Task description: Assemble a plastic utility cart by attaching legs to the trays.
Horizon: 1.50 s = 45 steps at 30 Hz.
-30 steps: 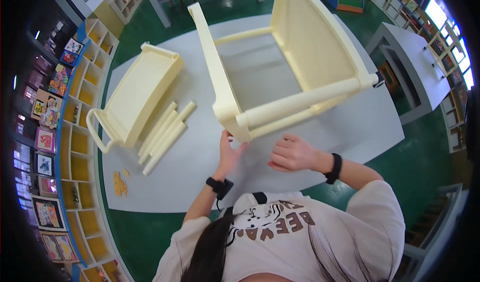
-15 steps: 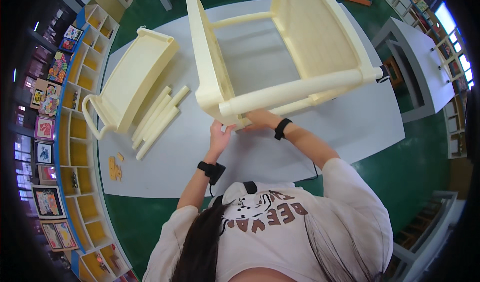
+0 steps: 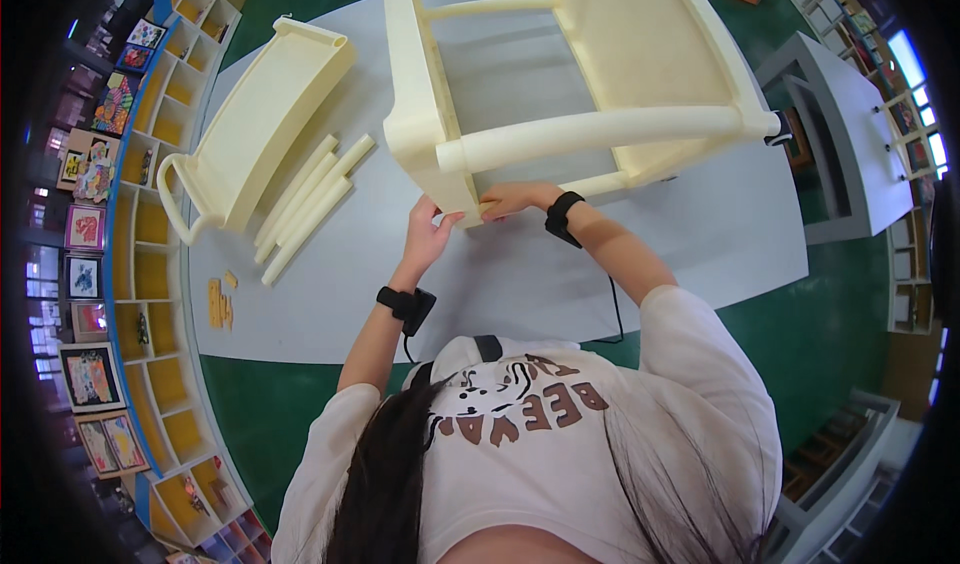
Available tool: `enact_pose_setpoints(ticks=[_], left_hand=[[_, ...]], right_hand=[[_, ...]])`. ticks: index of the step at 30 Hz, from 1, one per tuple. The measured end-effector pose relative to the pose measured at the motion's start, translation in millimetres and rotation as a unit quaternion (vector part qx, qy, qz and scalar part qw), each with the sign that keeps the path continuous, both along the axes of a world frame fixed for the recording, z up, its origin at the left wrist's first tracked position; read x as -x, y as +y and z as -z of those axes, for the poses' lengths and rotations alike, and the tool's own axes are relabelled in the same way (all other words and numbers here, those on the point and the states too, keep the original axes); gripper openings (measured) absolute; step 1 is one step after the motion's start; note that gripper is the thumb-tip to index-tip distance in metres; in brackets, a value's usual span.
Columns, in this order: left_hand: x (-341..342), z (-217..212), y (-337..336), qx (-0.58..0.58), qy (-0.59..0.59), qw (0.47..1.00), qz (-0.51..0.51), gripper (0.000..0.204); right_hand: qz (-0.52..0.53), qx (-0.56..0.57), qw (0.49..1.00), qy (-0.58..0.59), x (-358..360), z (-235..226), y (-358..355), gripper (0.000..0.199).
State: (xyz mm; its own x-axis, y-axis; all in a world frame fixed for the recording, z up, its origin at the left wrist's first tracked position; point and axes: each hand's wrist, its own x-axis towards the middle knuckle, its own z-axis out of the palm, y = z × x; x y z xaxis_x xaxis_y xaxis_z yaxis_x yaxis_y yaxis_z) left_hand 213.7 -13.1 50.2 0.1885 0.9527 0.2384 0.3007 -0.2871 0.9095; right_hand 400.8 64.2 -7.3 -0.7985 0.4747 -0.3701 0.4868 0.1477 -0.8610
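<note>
A large cream plastic frame (image 3: pixel 414 104) stands on the table, two side panels joined by round bars. At the near lower corner of its left panel, my left hand (image 3: pixel 428 236) grips the outer side, thumb toward the edge and some fingers hidden behind the plastic. My right hand (image 3: pixel 512 200) is closed against the inner side of that same corner, below the thick near bar (image 3: pixel 590 136). Whatever its fingertips hold there is hidden. To the left lie a cream tray-like panel (image 3: pixel 262 129) with a curved loop at its near end and several loose cream tubes (image 3: pixel 318 192).
Small orange-yellow pieces (image 3: pixel 215 304) lie at the near left of the grey table (image 3: pixel 700 234). Cubby shelves (image 3: pixel 150 274) line the left side, with framed pictures above. A grey stand (image 3: pixel 850 134) is at the right. A black cable (image 3: pixel 616 314) hangs by the near table edge.
The view has shifted, so the table things sit a little higher in the picture. Both hands stay at the same corner of the frame.
</note>
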Motion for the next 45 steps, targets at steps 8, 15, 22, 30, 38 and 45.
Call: enact_pose_setpoints(ticks=[8, 15, 22, 30, 38, 45], left_hand=[[4, -2, -4, 0.006, 0.023, 1.000, -0.010, 0.018], [12, 9, -11, -0.002, 0.033, 0.999, -0.012, 0.017], [16, 14, -15, -0.013, 0.035, 0.999, -0.014, 0.017], [21, 16, -18, -0.016, 0.038, 0.999, -0.011, 0.015], [24, 17, -21, -0.031, 0.069, 0.997, 0.007, 0.015], [23, 12, -17, -0.010, 0.009, 1.000, -0.012, 0.015]], right_hand=[[0.040, -0.035, 0.994, -0.097, 4, -19, -15, 0.039], [0.054, -0.285, 0.949, -0.126, 10, -4, -32, 0.057], [0.079, -0.286, 0.945, -0.135, 11, -4, -41, 0.056], [0.088, -0.243, 0.954, -0.153, 14, -20, -45, 0.048], [0.030, -0.210, 0.972, -0.099, 6, -5, -41, 0.051], [0.066, -0.280, 0.951, -0.114, 11, -4, -47, 0.056]])
